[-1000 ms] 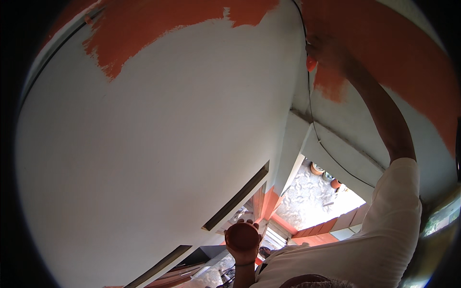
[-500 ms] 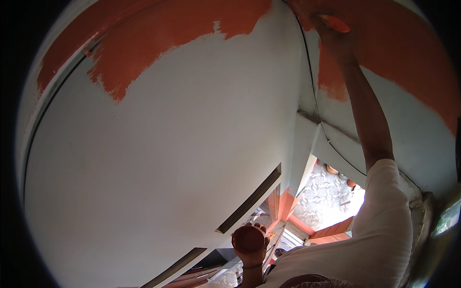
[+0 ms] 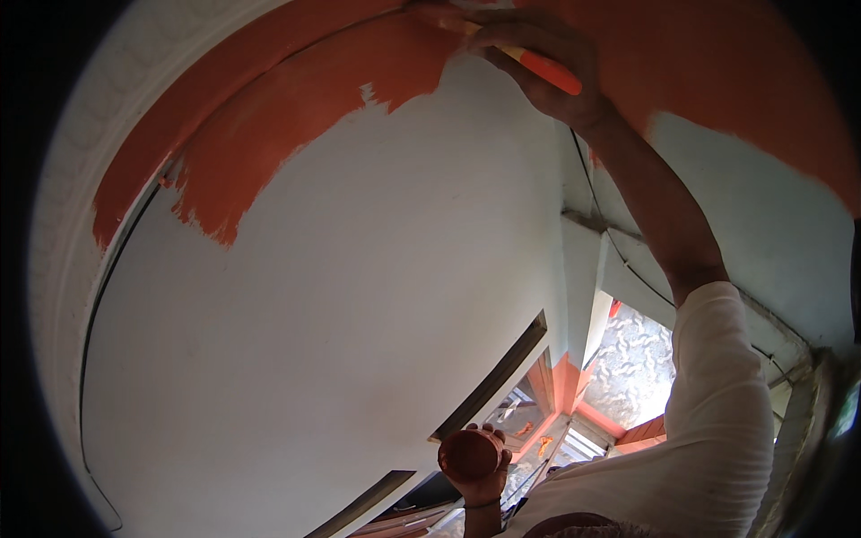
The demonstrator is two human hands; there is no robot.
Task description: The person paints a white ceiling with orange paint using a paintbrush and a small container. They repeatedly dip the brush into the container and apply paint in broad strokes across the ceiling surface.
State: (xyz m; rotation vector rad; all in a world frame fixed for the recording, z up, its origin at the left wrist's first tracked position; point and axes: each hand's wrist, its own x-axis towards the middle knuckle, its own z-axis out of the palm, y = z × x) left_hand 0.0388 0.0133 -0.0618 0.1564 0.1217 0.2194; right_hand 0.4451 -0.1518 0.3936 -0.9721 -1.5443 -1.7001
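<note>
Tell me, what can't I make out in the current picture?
In the head view:
- Brush tip: blurred and dim near the top edge.
- Cup: shadow inside hides how full it is.
- Left hand: palm mostly hidden behind the cup.
- White shirt: cut off by the lower edge.

orange-and-yellow brush handle [image 3: 551, 73], rust-orange paint [image 3: 305, 100] over pale grey wall [image 3: 314, 314], and down there grey floor [image 3: 633, 369] with white squiggles.

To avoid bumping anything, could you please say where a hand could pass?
Probably along the pale wall, between orange paint above and dark strips below. It's crowded at the right hand and brush, and the left hand and cup.
</note>
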